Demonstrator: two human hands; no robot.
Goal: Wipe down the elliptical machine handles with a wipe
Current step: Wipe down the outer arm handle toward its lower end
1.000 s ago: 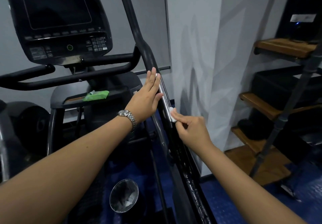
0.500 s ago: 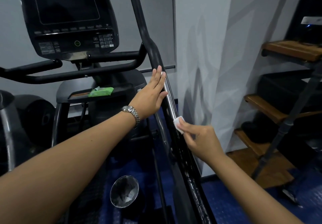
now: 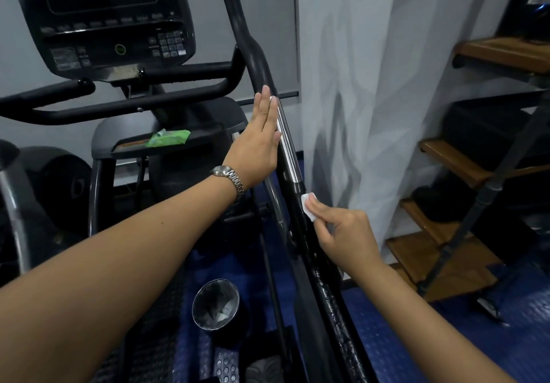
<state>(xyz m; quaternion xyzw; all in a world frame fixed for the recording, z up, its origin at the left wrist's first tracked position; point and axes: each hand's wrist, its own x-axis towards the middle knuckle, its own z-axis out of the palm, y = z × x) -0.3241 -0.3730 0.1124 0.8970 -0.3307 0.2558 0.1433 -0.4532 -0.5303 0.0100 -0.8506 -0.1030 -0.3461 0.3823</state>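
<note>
The elliptical's right handle bar [image 3: 288, 150] runs diagonally from upper centre down to the lower right, with a chrome section in its middle and black below. My left hand [image 3: 258, 144] lies flat against the bar's left side, fingers straight and together, a metal watch on the wrist. My right hand [image 3: 342, 233] pinches a small folded white wipe [image 3: 308, 207] and presses it on the black part of the bar just below the chrome section. A green wipe pack [image 3: 168, 138] lies on the machine's tray.
The console [image 3: 104, 16] and black fixed handlebars [image 3: 125, 105] fill the upper left. A small metal bin [image 3: 215, 303] with crumpled wipes stands below on the blue floor. A white wall [image 3: 357, 84] is close on the right, with wooden stair treads [image 3: 452, 159] beyond.
My right hand has slid the wipe down the bar, off the chrome section onto the black part. My left hand stays flat on the bar. The view has shifted closer.
</note>
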